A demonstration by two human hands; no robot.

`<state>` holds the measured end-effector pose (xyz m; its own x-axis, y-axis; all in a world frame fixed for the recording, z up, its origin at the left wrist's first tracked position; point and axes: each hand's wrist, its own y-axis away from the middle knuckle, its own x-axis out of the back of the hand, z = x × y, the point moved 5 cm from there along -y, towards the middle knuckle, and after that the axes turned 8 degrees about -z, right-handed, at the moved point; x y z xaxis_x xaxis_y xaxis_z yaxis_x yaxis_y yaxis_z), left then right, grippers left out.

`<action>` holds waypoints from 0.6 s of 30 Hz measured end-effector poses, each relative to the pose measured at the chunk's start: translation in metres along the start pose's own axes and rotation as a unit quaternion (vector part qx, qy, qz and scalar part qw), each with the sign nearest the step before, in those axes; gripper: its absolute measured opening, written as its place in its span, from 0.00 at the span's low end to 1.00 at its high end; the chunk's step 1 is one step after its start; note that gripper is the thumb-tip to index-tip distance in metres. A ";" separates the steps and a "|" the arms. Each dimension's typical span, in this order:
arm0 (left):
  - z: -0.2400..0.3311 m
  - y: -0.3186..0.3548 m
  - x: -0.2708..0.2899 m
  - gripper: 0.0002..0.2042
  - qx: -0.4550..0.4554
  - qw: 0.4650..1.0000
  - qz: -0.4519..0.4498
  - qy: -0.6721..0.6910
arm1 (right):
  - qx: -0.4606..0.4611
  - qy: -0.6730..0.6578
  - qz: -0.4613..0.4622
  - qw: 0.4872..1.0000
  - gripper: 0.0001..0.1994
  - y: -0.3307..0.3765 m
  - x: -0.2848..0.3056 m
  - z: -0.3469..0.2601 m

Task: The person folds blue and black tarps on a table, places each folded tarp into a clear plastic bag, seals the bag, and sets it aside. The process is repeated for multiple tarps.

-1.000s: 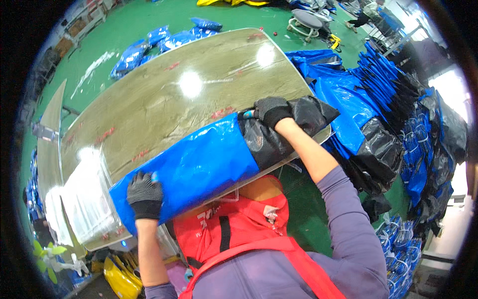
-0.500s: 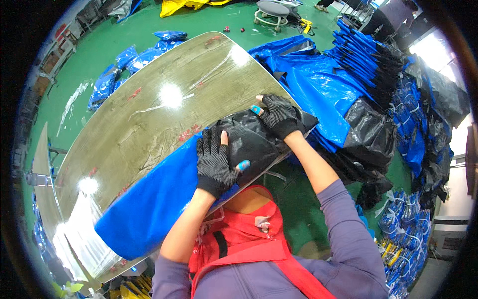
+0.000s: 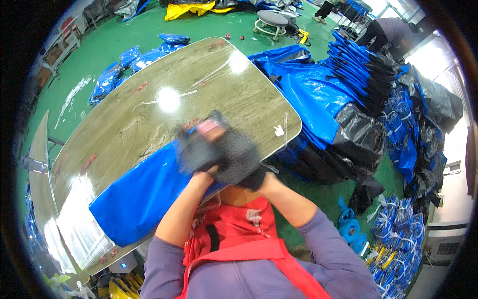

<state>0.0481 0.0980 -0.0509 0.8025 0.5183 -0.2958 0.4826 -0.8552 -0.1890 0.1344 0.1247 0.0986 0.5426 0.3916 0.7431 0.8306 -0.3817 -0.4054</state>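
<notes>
A folded blue plastic sheet (image 3: 139, 197) with a black end (image 3: 238, 149) lies along the near edge of a wood-grain table. Both my hands, in black dotted work gloves with bare fingertips, are together at that black end. My left hand (image 3: 196, 152) is on the sheet where blue meets black, smeared by motion. My right hand (image 3: 256, 178) is close beside it at the table's edge, behind the raised black part; its fingers are hidden. Black glove and black sheet blend in the blur.
The curved table (image 3: 124, 124) spans the middle. Blue and black sheets (image 3: 318, 94) are heaped at its right, tied blue bundles (image 3: 398, 224) beyond. Bagged blue packs (image 3: 107, 82) lie on the green floor, left. A round stool (image 3: 271, 22) stands far off. Another person (image 3: 393, 32) bends at far right.
My right hand has moved left and toward me, bringing the sheet's black end over toward my left hand. The table's right corner is now uncovered. The view has shifted slightly.
</notes>
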 end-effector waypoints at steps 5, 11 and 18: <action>-0.045 0.068 -0.038 0.26 0.250 0.644 0.263 -0.674 | 0.096 0.099 -0.123 0.983 0.38 -0.025 -0.031 -0.054; -0.095 0.075 -0.157 0.35 0.361 -0.327 -0.113 -0.866 | 0.035 0.124 -0.142 0.981 0.41 -0.010 -0.083 -0.046; -0.003 0.080 -0.163 0.33 0.229 -0.431 -0.079 -0.869 | -0.045 0.136 -0.094 0.985 0.33 -0.032 -0.074 0.015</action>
<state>-0.0429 -0.0545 -0.0148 -0.3049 0.0046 0.9524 0.0726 -0.9970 0.0281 0.0692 0.1204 0.0487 0.3155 0.2282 0.9211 0.8924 -0.4014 -0.2062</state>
